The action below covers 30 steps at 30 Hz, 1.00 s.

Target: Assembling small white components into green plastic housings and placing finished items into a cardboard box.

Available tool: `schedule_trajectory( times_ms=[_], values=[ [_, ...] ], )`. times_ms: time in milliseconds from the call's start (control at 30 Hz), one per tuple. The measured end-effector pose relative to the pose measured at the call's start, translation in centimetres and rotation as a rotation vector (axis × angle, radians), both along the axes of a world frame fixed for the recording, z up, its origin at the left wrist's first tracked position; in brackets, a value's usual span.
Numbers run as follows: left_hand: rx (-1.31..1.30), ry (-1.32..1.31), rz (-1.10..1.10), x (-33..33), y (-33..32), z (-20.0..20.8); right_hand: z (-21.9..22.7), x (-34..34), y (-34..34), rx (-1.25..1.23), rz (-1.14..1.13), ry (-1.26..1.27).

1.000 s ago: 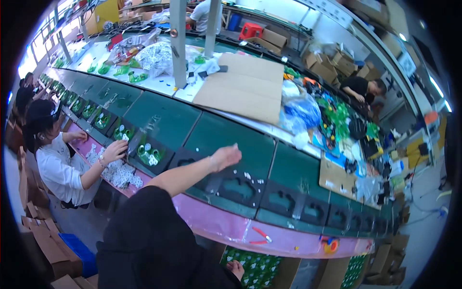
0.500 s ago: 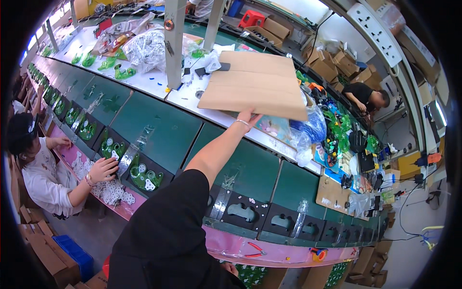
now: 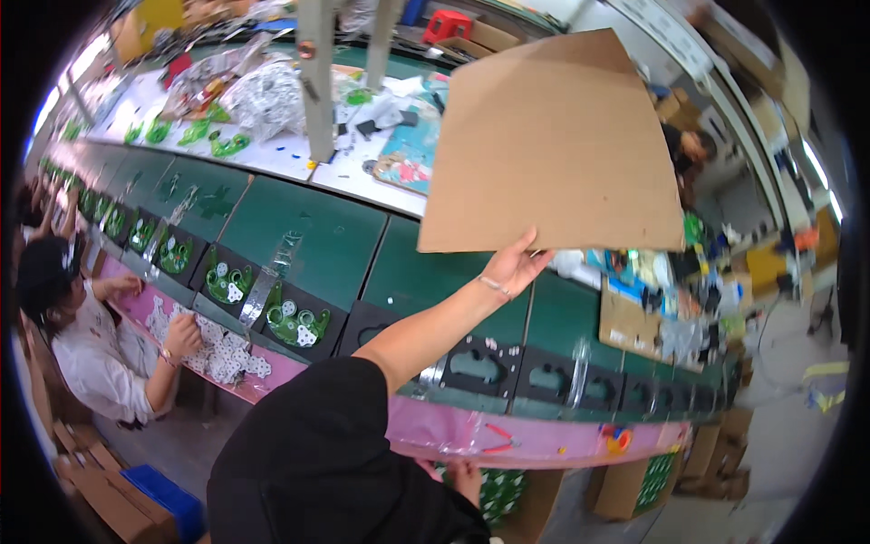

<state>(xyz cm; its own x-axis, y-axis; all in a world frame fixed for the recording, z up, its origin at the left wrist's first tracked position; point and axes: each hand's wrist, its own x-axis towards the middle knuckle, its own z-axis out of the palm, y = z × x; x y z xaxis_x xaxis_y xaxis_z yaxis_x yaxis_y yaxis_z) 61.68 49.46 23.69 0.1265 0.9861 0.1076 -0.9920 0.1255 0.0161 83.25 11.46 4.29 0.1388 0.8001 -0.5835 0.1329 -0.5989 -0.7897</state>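
My left hand (image 3: 518, 265) grips the near edge of a large flat cardboard sheet (image 3: 557, 145), with the thumb on the front of it. The sheet is raised and tilted above the green conveyor (image 3: 308, 218), hiding much of the white worktable (image 3: 353, 177) behind it. Below my left arm, my right hand (image 3: 467, 479) shows only in part, beside the pink ledge and above an open carton of green pieces (image 3: 501, 494). Its fingers look bent, but what they hold, if anything, I cannot make out.
Black foam holders (image 3: 476, 365) line the conveyor; those at left carry green game-controller shells (image 3: 296, 325). Red-handled pliers (image 3: 500, 439) and an orange tape roll (image 3: 618, 440) lie on the pink ledge (image 3: 544, 442). A co-worker (image 3: 100, 349) sits at left by white pieces (image 3: 222, 352).
My left hand has lifted the cardboard sheet up and to the right off the worktable, uncovering a blue patterned sheet. More of my right hand shows. The co-worker's hand has drawn back from a holder.
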Motion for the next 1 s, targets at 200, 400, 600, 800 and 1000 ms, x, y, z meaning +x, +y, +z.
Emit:
schedule_trajectory(
  times_ms=[200,400,600,800,1000],
  values=[
    [-0.115,0.449,-0.363,6.4,-18.5,-0.3,13.6,1.6,2.6,0.271,-0.352,0.547],
    [-0.034,0.731,-0.892,16.8,-36.6,-0.3,16.6,10.7,-12.8,0.748,-0.679,0.784],
    [-0.089,0.787,-1.504,24.4,-51.5,-7.2,14.4,12.4,-33.4,0.552,-1.337,0.798],
    [-0.528,0.779,-1.643,27.4,-56.9,-12.1,10.3,13.4,-42.9,0.43,-1.498,0.802],
    [-0.719,0.752,-1.481,29.5,-56.4,-17.0,5.5,15.5,-43.7,0.337,-1.516,0.907]
  ],
)
